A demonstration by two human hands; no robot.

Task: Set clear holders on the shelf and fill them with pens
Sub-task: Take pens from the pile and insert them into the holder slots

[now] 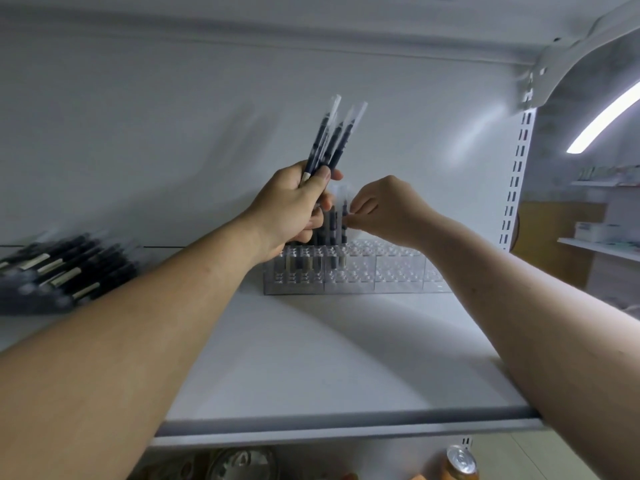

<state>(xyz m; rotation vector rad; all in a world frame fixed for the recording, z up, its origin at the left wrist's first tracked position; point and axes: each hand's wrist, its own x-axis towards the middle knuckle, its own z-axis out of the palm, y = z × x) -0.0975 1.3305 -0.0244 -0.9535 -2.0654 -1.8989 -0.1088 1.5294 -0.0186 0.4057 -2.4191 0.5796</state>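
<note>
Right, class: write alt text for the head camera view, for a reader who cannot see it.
A person's left hand grips a bunch of dark pens while the right hand pinches one pen standing in clear plastic holders on a white shelf.

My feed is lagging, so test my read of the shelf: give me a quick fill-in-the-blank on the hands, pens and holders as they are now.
1. The left hand grips a bundle of pens raised ____ the clear holders.
2. The right hand pinches a pen standing ____ in those holders.
3. The loose pile of pens lies on the shelf to the ____ of the holders.
4. The holders' right-end cells are ____.
Missing words: above; upright; left; empty.
</note>
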